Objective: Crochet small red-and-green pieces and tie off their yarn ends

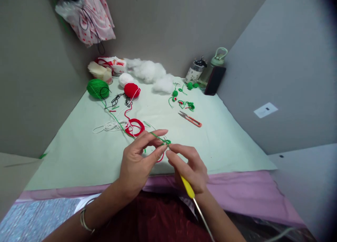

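Note:
Between the fingertips of my left hand (140, 159) is a small piece of green crochet work (167, 142), with green yarn running over the raised index finger. That strand leads back to a green yarn ball (98, 89) at the far left. My right hand (191, 164) is closed around a crochet hook (187, 186) with a yellow grip; its metal shaft sticks out below, toward my lap. The hook's tip meets the green stitches, though the exact loop is too small to make out. Under my left hand, part of a red strand (160, 158) shows.
A red yarn ball (132, 90), a white yarn ball (125, 80) and a red yarn coil (135, 127) lie left of centre. Orange-handled thread snips (190, 119) rest right of centre, near small green crochet pieces (190, 105). White stuffing (150, 71), a phone (215, 81) and a bottle (217, 61) are behind.

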`<state>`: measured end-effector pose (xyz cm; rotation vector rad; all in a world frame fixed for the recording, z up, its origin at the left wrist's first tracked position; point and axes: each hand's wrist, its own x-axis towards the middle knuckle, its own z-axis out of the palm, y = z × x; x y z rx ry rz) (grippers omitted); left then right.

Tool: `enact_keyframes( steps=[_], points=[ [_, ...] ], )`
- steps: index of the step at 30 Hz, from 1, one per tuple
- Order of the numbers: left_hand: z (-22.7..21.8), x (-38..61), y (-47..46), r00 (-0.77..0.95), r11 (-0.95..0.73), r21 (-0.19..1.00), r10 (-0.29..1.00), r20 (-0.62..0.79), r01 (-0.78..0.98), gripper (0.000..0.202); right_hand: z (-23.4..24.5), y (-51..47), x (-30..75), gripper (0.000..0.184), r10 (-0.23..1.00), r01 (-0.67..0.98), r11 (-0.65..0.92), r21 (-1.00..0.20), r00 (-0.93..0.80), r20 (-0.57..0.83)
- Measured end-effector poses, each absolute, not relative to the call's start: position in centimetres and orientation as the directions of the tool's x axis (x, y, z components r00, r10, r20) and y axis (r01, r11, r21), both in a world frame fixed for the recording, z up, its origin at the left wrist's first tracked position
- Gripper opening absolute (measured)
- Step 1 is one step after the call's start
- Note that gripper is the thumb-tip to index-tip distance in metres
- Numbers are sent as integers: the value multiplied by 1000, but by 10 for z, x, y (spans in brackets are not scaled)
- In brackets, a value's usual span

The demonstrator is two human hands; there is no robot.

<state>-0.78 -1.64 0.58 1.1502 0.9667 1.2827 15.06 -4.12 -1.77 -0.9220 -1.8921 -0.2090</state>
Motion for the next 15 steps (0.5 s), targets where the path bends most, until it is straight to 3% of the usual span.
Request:
enact_keyframes(
  steps=[3, 4, 6, 8, 10, 13, 15],
  points=[
    [8, -9, -13, 296, 267, 863, 944, -145, -430, 48, -20, -35, 149, 42, 426, 695, 704, -144, -252, 869],
    [9, -11, -12, 377, 376, 795, 904, -201, -476, 52, -19, -34, 149, 41, 445, 674, 712, -194, -221, 868],
    [10, -13, -9, 476, 516, 685, 836, -271, -515, 52, -15, -35, 148, 38, 550, 573, 712, -405, -97, 829],
    [11, -15, -6, 473, 527, 666, 834, -285, -528, 50, -8, -36, 146, 33, 660, 401, 673, -622, 55, 750],
    [12, -16, -6, 403, 453, 717, 878, -258, -530, 48, -2, -37, 145, 27, 733, 204, 631, -748, 157, 661],
    [11, -15, -8, 361, 369, 790, 911, -201, -490, 49, 1, -33, 142, 21, 813, -1, 562, -827, 187, 552],
    [11, -13, -10, 370, 339, 823, 913, -171, -456, 48, 0, -30, 141, 21, 839, -31, 530, -848, 161, 519]
  ],
)
